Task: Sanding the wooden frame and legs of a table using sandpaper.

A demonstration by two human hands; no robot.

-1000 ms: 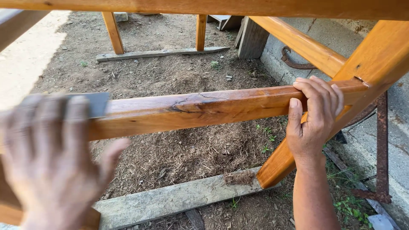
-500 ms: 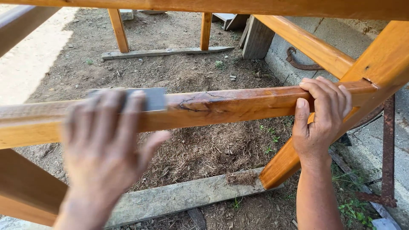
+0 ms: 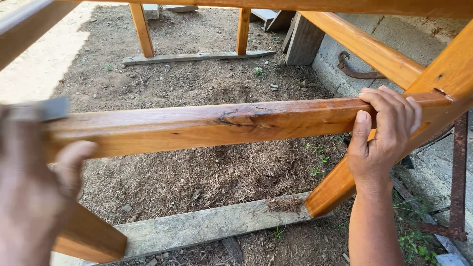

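The orange-brown varnished horizontal wooden rail (image 3: 236, 123) spans the frame centre, left to right, w/ a dark cracked knot near mid-length. Right hand (image 3: 387, 135), at centre right, is wrapped around the rail's right end, fingers over the top, thumb on the near face. Left hand (image 3: 34, 192), lower left, is blurred; it presses a flat grey sanding block (image 3: 42, 108) onto the rail top; grip extent can't be told. Below: 1 weathered grey plank (image 3: 197, 226) on dirt.

both arms are bare with no sleeves or gloves, the right hand (image 3: 384, 135) showing short nails on its fingers (image 3: 394, 106).
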